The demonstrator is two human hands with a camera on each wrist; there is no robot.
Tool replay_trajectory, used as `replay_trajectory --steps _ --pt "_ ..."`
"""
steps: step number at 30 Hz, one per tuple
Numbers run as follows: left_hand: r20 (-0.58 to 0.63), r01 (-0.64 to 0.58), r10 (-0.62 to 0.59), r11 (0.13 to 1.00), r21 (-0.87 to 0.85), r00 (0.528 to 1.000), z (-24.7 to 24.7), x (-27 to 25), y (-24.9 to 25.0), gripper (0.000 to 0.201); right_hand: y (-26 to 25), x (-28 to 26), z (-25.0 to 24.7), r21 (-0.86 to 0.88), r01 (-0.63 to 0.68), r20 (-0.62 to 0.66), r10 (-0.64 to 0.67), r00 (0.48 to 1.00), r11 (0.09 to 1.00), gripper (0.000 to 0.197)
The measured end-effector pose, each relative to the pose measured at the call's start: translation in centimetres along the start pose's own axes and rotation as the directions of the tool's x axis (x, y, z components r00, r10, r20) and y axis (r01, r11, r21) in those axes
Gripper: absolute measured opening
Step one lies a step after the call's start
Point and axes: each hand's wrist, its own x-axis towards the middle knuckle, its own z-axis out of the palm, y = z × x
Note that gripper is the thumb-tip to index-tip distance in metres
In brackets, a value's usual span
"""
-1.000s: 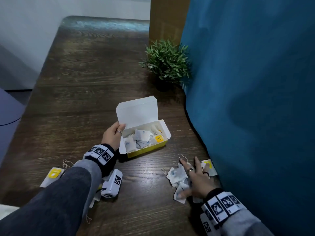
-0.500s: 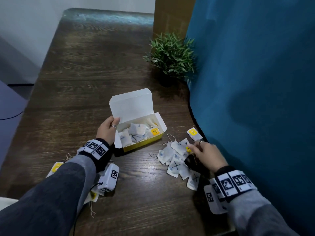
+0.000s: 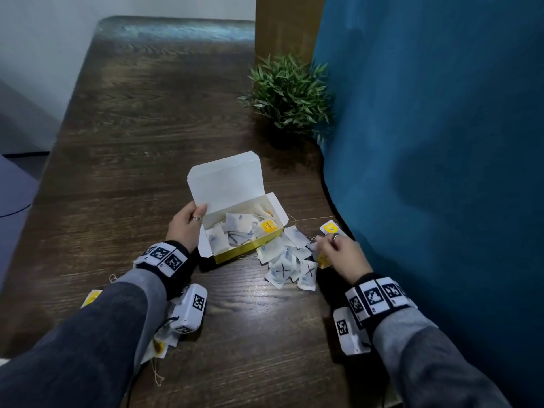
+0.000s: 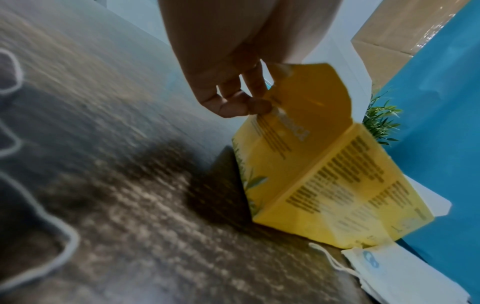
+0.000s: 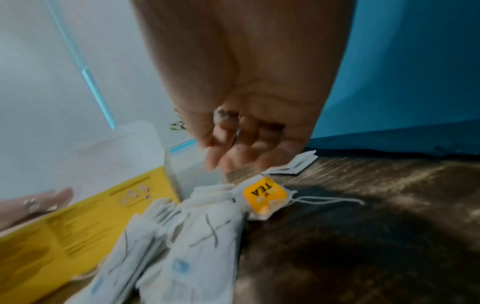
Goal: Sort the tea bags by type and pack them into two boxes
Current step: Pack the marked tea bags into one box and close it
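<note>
An open yellow box (image 3: pixel 250 250) with a white raised lid stands mid-table and holds several white tea bags and a yellow-tagged one (image 3: pixel 268 225). My left hand (image 3: pixel 188 225) grips the box's left end flap (image 4: pixel 298 98), fingers curled on it. A pile of white tea bags (image 3: pixel 284 265), some marked with an X, lies against the box's right front corner. My right hand (image 3: pixel 322 245) hovers with fingers curled down at the pile's right edge (image 5: pixel 194 236); whether it pinches a bag is blurred. Yellow tea tags lie at its fingertips (image 5: pixel 265 195) and just beyond them (image 3: pixel 331 228).
A blue curtain (image 3: pixel 426 172) hangs along the table's right edge, close to my right hand. A small potted plant (image 3: pixel 287 98) stands behind the box. More yellow-tagged tea bags (image 3: pixel 91 298) lie under my left forearm. The dark wooden table (image 3: pixel 132 142) stretches away to the left.
My right hand swept the pile apart, then shifted left toward the box and curled its fingers. The left hand has kept hold of the box flap.
</note>
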Motion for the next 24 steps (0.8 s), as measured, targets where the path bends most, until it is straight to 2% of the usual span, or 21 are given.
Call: replay_trajectory --steps 1,2,4,7,9,11,12,16,18,21,24 --pt "-0.001 -0.002 0.002 1.000 0.001 1.000 0.0 -0.1 0.1 0.015 0.1 0.5 -0.1 -0.066 0.011 -0.087 -0.017 0.996 0.998 0.025" --pt "-0.004 -0.007 0.007 1.000 0.001 1.000 0.0 -0.2 0.1 0.015 0.2 1.0 0.0 -0.166 0.001 -0.087 -0.016 0.996 0.986 0.032" --pt "-0.019 -0.006 0.006 1.000 -0.016 1.000 -0.1 -0.5 0.1 0.017 0.3 1.6 0.5 -0.319 -0.061 0.002 0.065 0.998 0.946 0.050" --pt "-0.045 -0.006 0.005 0.999 -0.037 0.999 -0.3 -0.9 -0.1 0.017 -0.2 2.1 1.3 -0.412 -0.127 0.022 0.149 0.989 0.902 0.054" --pt "-0.057 -0.007 0.004 0.999 -0.051 0.998 -0.5 -1.1 -0.1 0.016 -0.6 2.0 1.5 -0.357 -0.133 0.018 0.149 0.989 0.925 0.044" --pt "-0.064 -0.005 0.001 0.999 -0.052 0.998 -0.7 -1.2 -0.2 0.014 -0.8 1.7 1.7 -0.268 -0.112 0.029 0.124 0.992 0.957 0.019" --pt "-0.069 -0.005 0.001 0.999 -0.051 0.998 -0.7 -1.2 -0.2 0.015 -0.8 1.3 1.8 -0.233 -0.099 0.046 0.113 0.993 0.967 0.014" --pt "-0.083 -0.014 0.010 0.998 -0.054 0.996 -0.8 -1.4 -0.6 0.015 -1.2 0.5 1.5 -0.055 -0.126 0.141 0.133 0.981 0.990 0.038" --pt "-0.080 -0.018 0.015 0.999 -0.035 0.997 -0.7 -1.5 -0.7 0.016 -1.3 0.3 1.6 -0.077 -0.115 0.216 0.129 0.968 0.990 0.046" --pt "-0.077 -0.013 0.012 1.000 -0.018 0.997 -0.7 -1.5 -0.9 0.020 -1.1 0.2 2.3 -0.108 -0.061 0.250 0.087 0.964 0.992 0.045" --pt "-0.070 -0.013 0.013 1.000 -0.001 0.997 -0.8 -1.5 -1.0 0.023 -0.6 -0.2 2.3 -0.093 -0.004 0.242 0.026 0.970 0.996 0.035"
